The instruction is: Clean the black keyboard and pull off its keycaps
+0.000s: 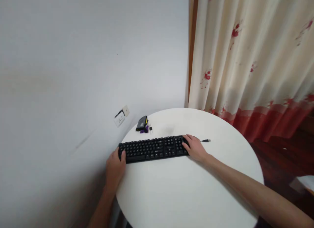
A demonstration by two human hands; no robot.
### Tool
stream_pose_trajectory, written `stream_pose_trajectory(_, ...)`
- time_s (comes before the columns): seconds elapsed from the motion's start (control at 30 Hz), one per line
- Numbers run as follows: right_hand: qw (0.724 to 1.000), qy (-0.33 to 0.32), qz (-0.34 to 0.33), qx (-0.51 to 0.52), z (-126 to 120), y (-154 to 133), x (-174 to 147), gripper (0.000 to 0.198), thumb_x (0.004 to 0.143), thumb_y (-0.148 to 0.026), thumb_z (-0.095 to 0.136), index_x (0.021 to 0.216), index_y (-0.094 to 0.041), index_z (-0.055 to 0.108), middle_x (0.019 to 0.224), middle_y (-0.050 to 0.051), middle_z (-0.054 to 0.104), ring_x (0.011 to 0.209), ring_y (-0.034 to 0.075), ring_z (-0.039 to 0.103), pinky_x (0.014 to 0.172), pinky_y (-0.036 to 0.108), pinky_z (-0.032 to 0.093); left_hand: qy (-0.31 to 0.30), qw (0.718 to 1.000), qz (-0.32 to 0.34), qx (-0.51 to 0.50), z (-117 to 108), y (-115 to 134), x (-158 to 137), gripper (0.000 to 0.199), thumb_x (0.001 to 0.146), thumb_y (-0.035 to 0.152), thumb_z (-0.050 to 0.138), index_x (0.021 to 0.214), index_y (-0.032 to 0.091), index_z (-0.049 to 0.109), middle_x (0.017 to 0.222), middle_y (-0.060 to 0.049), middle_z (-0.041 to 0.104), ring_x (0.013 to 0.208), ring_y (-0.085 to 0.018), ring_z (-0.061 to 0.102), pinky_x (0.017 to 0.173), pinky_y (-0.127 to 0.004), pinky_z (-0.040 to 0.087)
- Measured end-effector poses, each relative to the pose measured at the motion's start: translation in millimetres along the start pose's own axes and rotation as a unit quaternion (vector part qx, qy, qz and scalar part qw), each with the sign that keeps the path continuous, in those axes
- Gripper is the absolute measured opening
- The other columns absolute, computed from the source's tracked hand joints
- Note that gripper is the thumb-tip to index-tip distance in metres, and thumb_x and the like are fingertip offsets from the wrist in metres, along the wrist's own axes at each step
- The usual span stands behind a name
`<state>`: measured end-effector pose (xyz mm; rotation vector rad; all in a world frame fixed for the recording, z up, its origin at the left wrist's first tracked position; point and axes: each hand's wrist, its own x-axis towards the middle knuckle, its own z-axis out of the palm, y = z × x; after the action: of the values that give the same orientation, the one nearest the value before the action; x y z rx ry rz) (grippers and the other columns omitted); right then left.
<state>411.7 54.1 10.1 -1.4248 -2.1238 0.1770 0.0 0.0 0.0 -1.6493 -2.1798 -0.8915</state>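
A black keyboard (152, 149) lies across the round white table, tilted slightly up toward its right end. My left hand (114, 166) grips its left end, the thumb on top at the near corner and the other fingers along the outer edge, partly hidden. At the opposite end, my right hand (195, 148) is closed around the right edge, thumb and fingertips resting over the number keys. A short black cable with a USB plug (206, 140) sticks out beyond the right hand.
Behind the keyboard, by the wall, sit a dark folded pouch (141, 123) with purple and yellow parts and a small black component (150, 128) with thin leads. A wall socket (119, 118) is at the left. Patterned curtains (233, 58) hang beyond the white table (176, 188).
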Motion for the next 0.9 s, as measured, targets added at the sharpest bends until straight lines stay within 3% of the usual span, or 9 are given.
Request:
stream_pose_trajectory(0.2, 1.000, 0.005, 0.001, -0.001, -5, 15, 5, 0.041, 0.097, -0.037, 0.040, 0.128, -0.015, 0.056, 0.126, 0.013, 0.059, 0.114, 0.024, 0.054, 0.102, 0.033, 0.036, -0.028, 0.996, -0.025, -0.079, 2, 13, 0, 0.049, 0.093, 0.045, 0.035, 0.119, 0.012, 0.061, 0.118, -0.015, 0.065, 0.112, -0.029, 0.059, 0.100, -0.042, 0.044)
stream_pose_trajectory(0.3, 0.996, 0.013, 0.066, -0.058, -12, 37, 9, 0.041, 0.096, -0.038, 0.041, 0.126, -0.015, 0.058, 0.123, 0.016, 0.059, 0.110, 0.026, 0.056, 0.097, 0.035, 0.039, -0.075, 0.989, 0.035, -0.125, 6, 40, -9, 0.047, 0.093, 0.045, 0.040, 0.123, 0.014, 0.058, 0.123, -0.014, 0.063, 0.117, -0.027, 0.057, 0.104, -0.043, 0.042)
stream_pose_trajectory(0.47, 0.976, 0.021, 0.188, -0.109, -43, 99, 17, 0.041, 0.095, -0.040, 0.042, 0.118, -0.012, 0.061, 0.113, 0.018, 0.064, 0.106, 0.028, 0.059, 0.091, 0.035, 0.042, -0.200, 0.943, 0.226, -0.143, 7, 87, -21, 0.058, 0.085, 0.043, 0.058, 0.137, 0.019, 0.048, 0.156, -0.012, 0.027, 0.140, -0.029, 0.032, 0.115, -0.044, 0.029)
stream_pose_trajectory(0.6, 0.971, 0.013, 0.219, -0.095, -65, 132, 21, 0.036, 0.095, -0.037, 0.042, 0.112, -0.016, 0.065, 0.110, 0.012, 0.068, 0.103, 0.024, 0.062, 0.089, 0.031, 0.043, -0.318, 0.898, 0.274, -0.129, 11, 110, -2, 0.092, 0.072, 0.048, 0.073, 0.150, 0.025, 0.030, 0.161, -0.013, 0.007, 0.144, -0.036, 0.020, 0.114, -0.049, 0.027)
stream_pose_trajectory(0.7, 0.962, 0.018, 0.249, -0.114, -70, 134, 19, 0.037, 0.095, -0.035, 0.041, 0.112, -0.013, 0.066, 0.109, 0.016, 0.068, 0.104, 0.026, 0.061, 0.090, 0.034, 0.043, -0.360, 0.871, 0.307, -0.129, 20, 122, 17, 0.105, 0.064, 0.051, 0.078, 0.151, 0.027, 0.024, 0.161, -0.012, 0.001, 0.145, -0.039, 0.013, 0.114, -0.051, 0.025)
stream_pose_trajectory(0.8, 0.935, 0.017, 0.319, -0.155, -70, 122, 16, 0.045, 0.094, -0.042, 0.041, 0.116, -0.008, 0.062, 0.110, 0.024, 0.063, 0.105, 0.033, 0.060, 0.090, 0.043, 0.043, -0.343, 0.865, 0.335, -0.146, 26, 131, 27, 0.095, 0.068, 0.048, 0.077, 0.149, 0.030, 0.030, 0.161, -0.007, 0.001, 0.146, -0.034, 0.013, 0.116, -0.048, 0.023)
stream_pose_trajectory(0.9, 0.914, 0.006, 0.366, -0.174, -73, 110, 13, 0.051, 0.093, -0.049, 0.039, 0.122, -0.012, 0.058, 0.118, 0.024, 0.056, 0.113, 0.039, 0.054, 0.089, 0.054, 0.042, -0.335, 0.861, 0.343, -0.168, 26, 131, 28, 0.088, 0.072, 0.045, 0.074, 0.148, 0.032, 0.032, 0.161, -0.004, -0.002, 0.146, -0.031, 0.014, 0.117, -0.045, 0.022)
